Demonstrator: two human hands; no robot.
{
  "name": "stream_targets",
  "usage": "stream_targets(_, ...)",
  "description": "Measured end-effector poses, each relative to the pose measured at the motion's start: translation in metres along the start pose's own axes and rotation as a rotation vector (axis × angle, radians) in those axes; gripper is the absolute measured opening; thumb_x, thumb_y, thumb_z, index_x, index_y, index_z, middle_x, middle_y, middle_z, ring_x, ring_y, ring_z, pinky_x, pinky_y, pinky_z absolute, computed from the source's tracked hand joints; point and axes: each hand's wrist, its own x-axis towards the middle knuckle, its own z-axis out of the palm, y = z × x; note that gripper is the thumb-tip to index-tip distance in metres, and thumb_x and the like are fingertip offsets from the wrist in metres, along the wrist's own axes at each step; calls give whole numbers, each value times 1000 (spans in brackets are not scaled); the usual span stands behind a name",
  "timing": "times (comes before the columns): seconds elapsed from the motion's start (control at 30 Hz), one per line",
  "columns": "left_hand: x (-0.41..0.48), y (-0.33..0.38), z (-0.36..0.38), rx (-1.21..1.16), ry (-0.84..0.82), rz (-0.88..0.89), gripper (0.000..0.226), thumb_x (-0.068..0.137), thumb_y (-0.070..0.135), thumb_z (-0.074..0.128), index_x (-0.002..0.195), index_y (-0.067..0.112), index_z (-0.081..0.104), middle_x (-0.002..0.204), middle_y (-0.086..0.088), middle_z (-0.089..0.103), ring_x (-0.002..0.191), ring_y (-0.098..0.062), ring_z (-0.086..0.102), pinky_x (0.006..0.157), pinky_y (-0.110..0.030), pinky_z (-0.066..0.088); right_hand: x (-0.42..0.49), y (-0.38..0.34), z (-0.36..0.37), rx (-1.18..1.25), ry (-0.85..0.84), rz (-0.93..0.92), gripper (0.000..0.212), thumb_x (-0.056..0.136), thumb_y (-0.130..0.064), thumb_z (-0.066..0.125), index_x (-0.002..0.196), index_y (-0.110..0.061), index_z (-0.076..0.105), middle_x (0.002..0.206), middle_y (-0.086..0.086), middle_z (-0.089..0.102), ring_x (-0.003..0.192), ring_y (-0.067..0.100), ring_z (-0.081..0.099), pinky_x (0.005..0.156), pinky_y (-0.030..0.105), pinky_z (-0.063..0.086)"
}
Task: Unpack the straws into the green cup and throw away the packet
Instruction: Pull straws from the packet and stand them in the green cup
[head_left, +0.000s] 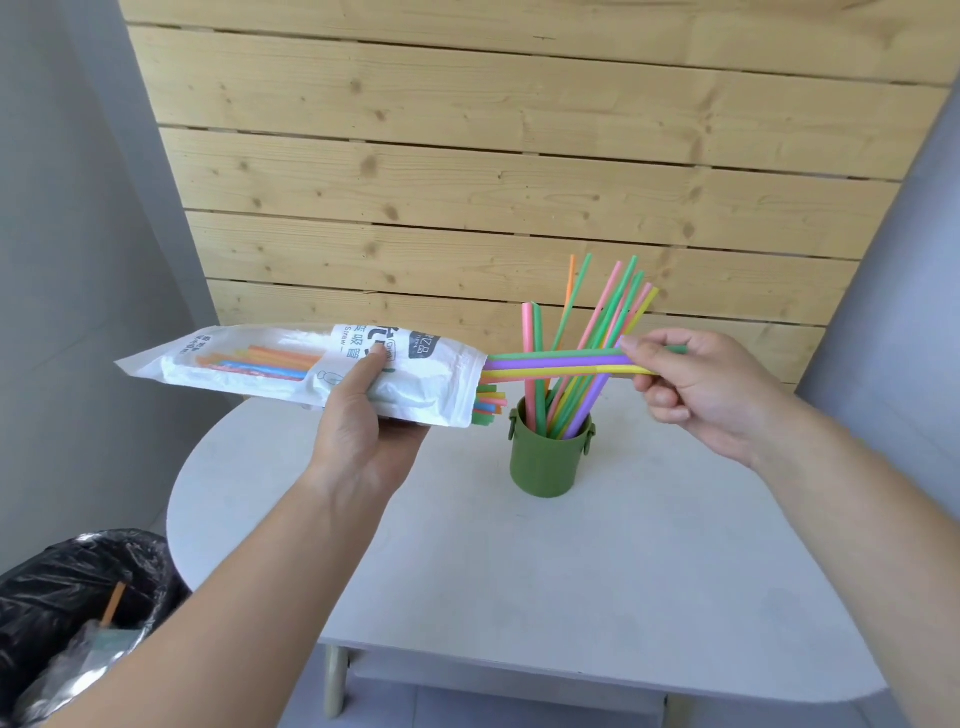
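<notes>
My left hand (363, 415) grips a white straw packet (291, 369) held level above the table, its open mouth pointing right. Coloured straws show through it and several short ends stick out of the mouth. My right hand (691, 384) pinches a green, a purple and a yellow straw (550, 364) that reach halfway out of the packet, right above the green cup (548, 462). The cup stands on the white table (571, 571) with several coloured straws leaning in it.
A bin with a black liner (62, 613) stands on the floor at lower left, with some rubbish inside. A wooden slat wall (467, 156) rises behind the table. The table's front edge is near me.
</notes>
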Motion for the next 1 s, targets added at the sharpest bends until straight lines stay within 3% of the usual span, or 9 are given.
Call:
stream_targets(0.27,6,4,-6,-38,70,9,18,97,10,69,114,14,67,99,-7,81,101,-27,79,77,-50,65,1,-19,-53,-162,116,-25,12,93,-14,68,91,-3,63,63,9,50,39,6,36,33,16,28)
stream_targets(0.53,7,-9,-2,-6,50,1,19,96,9,69,115,13,67,99,-6,81,106,-27,77,89,-55,61,-7,-28,-72,-370,179,-82,14,91,-18,72,88,-5,67,66,12,54,37,7,39,35,17,33)
stream_targets(0.63,6,-12,0,0,42,-6,18,96,9,69,114,14,68,100,-6,81,106,-26,77,89,-55,61,-13,-38,-81,-443,181,-85,16,89,-21,74,88,-6,70,58,8,59,37,6,40,35,17,35)
stream_targets(0.77,7,-12,-1,0,46,-11,19,96,10,69,115,13,68,106,-7,80,109,-27,76,92,-55,61,-17,-49,-94,-512,165,-77,17,89,-23,74,87,-6,72,46,-2,60,38,6,45,35,17,36)
stream_targets(1.0,8,-13,-3,26,22,-16,14,97,11,68,111,13,69,99,-6,81,108,-27,77,97,-56,58,-7,-46,-74,-685,79,-60,19,86,-29,77,81,-12,72,50,-2,64,38,9,43,36,18,38)
